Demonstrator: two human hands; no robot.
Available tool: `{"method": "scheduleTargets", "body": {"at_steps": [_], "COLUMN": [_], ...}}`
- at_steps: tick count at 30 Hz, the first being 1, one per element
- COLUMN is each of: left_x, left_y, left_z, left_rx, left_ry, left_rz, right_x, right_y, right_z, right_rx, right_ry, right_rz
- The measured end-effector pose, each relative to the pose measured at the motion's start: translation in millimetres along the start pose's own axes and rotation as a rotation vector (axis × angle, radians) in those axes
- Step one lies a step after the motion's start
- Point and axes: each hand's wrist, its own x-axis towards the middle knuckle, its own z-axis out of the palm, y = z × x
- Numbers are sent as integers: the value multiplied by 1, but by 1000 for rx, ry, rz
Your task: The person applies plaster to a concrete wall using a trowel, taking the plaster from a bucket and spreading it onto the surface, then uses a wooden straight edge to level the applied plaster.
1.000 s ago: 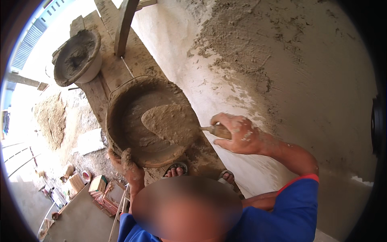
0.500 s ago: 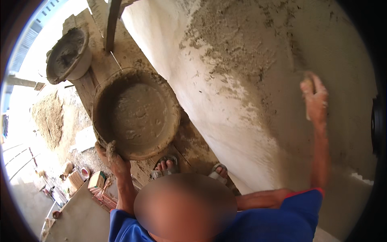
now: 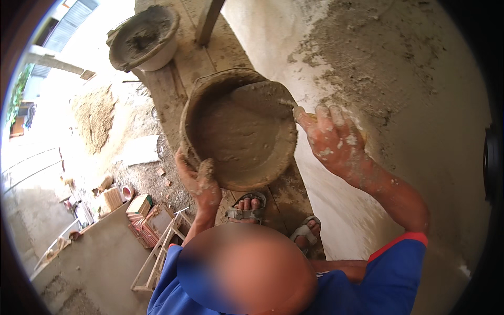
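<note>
My left hand [image 3: 202, 184] is closed on the near left rim of a large round basin [image 3: 185, 121], its thumb caked with grey mortar. Wet mortar [image 3: 231, 142] covers the basin's bottom. My right hand [image 3: 336, 139], spotted with mortar, is wrapped round the handle of a trowel [image 3: 268, 98]. The trowel's mortar-coated blade lies inside the basin at the far right side, and the fingers partly hide its handle.
A smaller mortar bucket [image 3: 160, 58] stands farther along the wooden planks [image 3: 223, 55], near an upright post [image 3: 209, 23]. The plastered wall [image 3: 367, 63] rises at the right. Down at the left are a sand heap [image 3: 94, 118], stacked tiles [image 3: 144, 223] and a wooden ladder [image 3: 157, 257].
My right hand has come from the wall to the basin, bringing the trowel into it. My left hand stays on the rim. The view has shifted, so the basin appears farther right.
</note>
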Motion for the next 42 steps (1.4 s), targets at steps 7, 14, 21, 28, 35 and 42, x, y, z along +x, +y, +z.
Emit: {"method": "scheduleTargets", "body": {"at_steps": [7,14,21,28,35,42], "left_x": [-2,4,8,9,12,5], "left_y": [10,2,-9,4,-3,5], "left_z": [-3,-12,-17,-23,-17,-16], "left_rx": [-9,-60,-149,-69,-69,62], "left_ry": [43,11,102,96,48,85], "left_rz": [2,-99,-133,-132,-114,-106], "right_x": [2,-14,-49,-115,-220,-128], "right_y": [-55,-37,12,68,139,124], "right_z": [38,27,-25,-67,-49,-101], "right_rx": [846,1138,1169,1441,702,811], "right_ry": [-439,-505,-475,-689,-274,-395], "right_rz": [-100,264,447,540,1268,835]}}
